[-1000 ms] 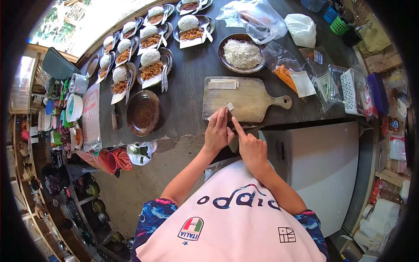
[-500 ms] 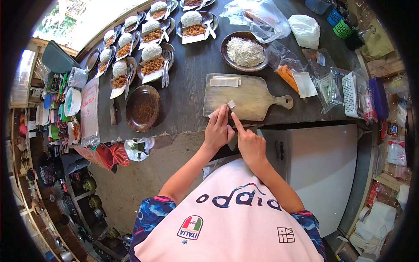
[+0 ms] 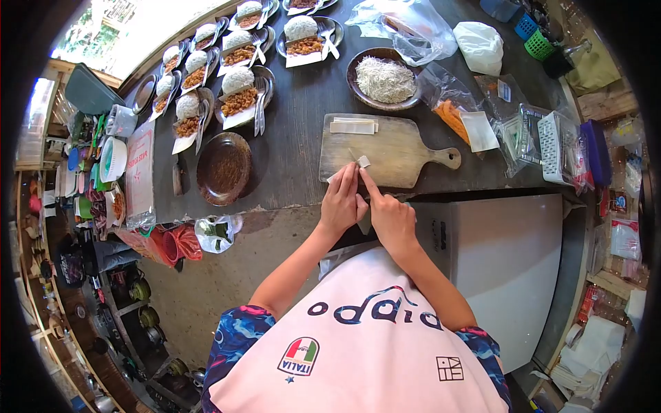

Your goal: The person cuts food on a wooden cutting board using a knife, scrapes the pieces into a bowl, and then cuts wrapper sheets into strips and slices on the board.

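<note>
A wooden cutting board (image 3: 399,155) lies near the counter's front edge. My left hand (image 3: 340,203) is at its near edge, fingers together, pressing on a pale flat strip (image 3: 332,177) that shows only in part. Close beside it, my right hand (image 3: 391,219) is closed on a knife (image 3: 353,154), index finger stretched along the blade; the handle is mostly hidden. Small pale cut pieces (image 3: 363,162) lie just beyond the fingertips. At the board's far side rest several longer pale strips (image 3: 354,125), lined up together.
Behind the board stands a bowl of white shreds (image 3: 385,81). An empty brown plate (image 3: 224,169) sits to the left, below several plates of rice and brown food (image 3: 238,102). Plastic bags (image 3: 479,48) and a white basket (image 3: 551,148) are at right; a pale appliance (image 3: 509,268) stands below.
The knife tip now shows beyond my left fingertips, where it was hidden before. My hands have shifted only slightly, and the cut pieces have moved a little left.
</note>
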Action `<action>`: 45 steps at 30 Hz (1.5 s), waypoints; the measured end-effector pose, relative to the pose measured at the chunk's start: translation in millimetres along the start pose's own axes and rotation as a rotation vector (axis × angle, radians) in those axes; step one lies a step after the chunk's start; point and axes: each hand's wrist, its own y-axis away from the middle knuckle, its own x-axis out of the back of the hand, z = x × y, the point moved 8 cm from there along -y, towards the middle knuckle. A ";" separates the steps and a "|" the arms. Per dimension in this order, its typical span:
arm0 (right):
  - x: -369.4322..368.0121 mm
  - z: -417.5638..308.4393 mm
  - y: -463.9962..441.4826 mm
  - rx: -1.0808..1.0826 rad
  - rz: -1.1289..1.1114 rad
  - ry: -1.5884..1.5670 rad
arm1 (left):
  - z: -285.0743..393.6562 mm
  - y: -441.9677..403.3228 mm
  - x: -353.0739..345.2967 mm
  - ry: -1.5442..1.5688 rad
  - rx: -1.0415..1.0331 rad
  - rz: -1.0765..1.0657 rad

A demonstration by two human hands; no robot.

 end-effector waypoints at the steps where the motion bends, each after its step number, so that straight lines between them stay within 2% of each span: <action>1: -0.1 0.9 2.1 -0.005 -0.017 -0.002 | -0.6 0.9 -0.6 0.004 0.002 -0.002; 6: 3.2 4.2 18.4 -0.030 -0.093 0.001 | 0.0 -0.8 2.2 0.041 0.030 0.001; 12: -1.6 0.9 0.2 0.019 0.043 0.009 | -0.5 -1.6 2.5 0.027 0.018 0.018; 18: 4.5 4.2 19.2 -0.049 -0.120 -0.013 | 0.8 -1.9 3.8 0.049 0.032 0.018; 24: -0.6 1.4 3.8 -0.006 0.002 -0.032 | -0.8 -1.9 3.3 0.056 0.033 0.019; 33: -3.9 5.5 14.3 -0.031 -0.087 -0.040 | 1.0 -3.6 6.6 0.069 0.039 0.022; 36: -1.3 2.5 5.1 0.023 0.035 -0.027 | -0.1 -2.1 4.1 0.077 0.036 0.024; 39: 3.3 1.8 15.6 -0.014 -0.087 -0.010 | -1.5 -2.2 5.5 0.088 0.040 0.027; 42: -0.1 2.8 17.7 -0.011 -0.094 0.006 | 1.0 -1.5 6.2 0.096 0.046 0.035; 45: -3.2 0.7 6.6 0.038 0.028 0.027 | -1.5 0.6 3.2 0.110 0.062 0.031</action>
